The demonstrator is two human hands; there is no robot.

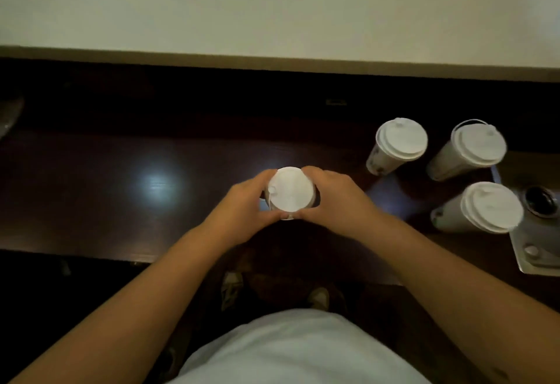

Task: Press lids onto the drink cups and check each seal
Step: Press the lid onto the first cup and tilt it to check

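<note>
A white lid sits on a drink cup at the middle of the dark wooden counter. My left hand and my right hand wrap around the cup's rim from both sides, thumbs meeting at the near edge. The cup's body is hidden under the lid and my fingers. Three more lidded paper cups stand to the right: one at the back, one further right and one nearer.
A raised pale ledge runs along the back of the counter. A metal tray with a dark round object sits at the right edge. My feet show on the floor below the counter's front edge.
</note>
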